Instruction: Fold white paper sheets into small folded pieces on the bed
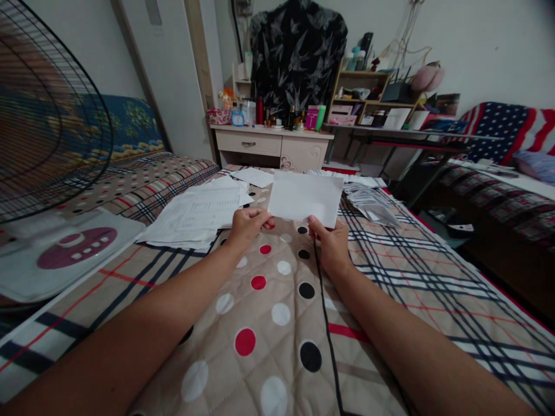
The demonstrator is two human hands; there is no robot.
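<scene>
Both my hands hold up a white sheet of paper (306, 197) above the bed. My left hand (250, 225) pinches its lower left corner between thumb and fingers. At the lower right corner, my right hand (330, 240) grips the sheet with the thumb in front. The side facing me looks blank. To the left lies a loose stack of printed papers (195, 211). A row of folded or stacked paper pieces (370, 202) spreads out to the right. Another white sheet (254, 177) lies behind, on the far part of the bed.
A caged fan (52, 115) stands close on the left, above a white base (78, 248). A black cable (325, 312) runs along the polka-dot quilt (243, 370) near my right arm. Beyond the bed are a white dresser (255, 141) with bottles and a cluttered desk (390, 132).
</scene>
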